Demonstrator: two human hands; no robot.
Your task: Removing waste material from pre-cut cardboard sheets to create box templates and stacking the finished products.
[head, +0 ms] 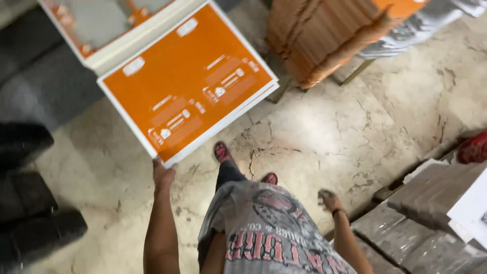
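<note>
My left hand grips the near corner of a stack of flat orange sheets with white edges, held out in front of me above the floor. My right hand hangs free at my side, fingers loosely curled, holding nothing; a dark band circles its wrist. Below me I see my grey printed shirt and my feet in red sandals on the marbled floor.
A machine table with an orange-trimmed white frame stands at the upper left. A pile of orange sheets rests on a metal stand ahead. Grey stacked bundles lie at the right, dark bundles at the left.
</note>
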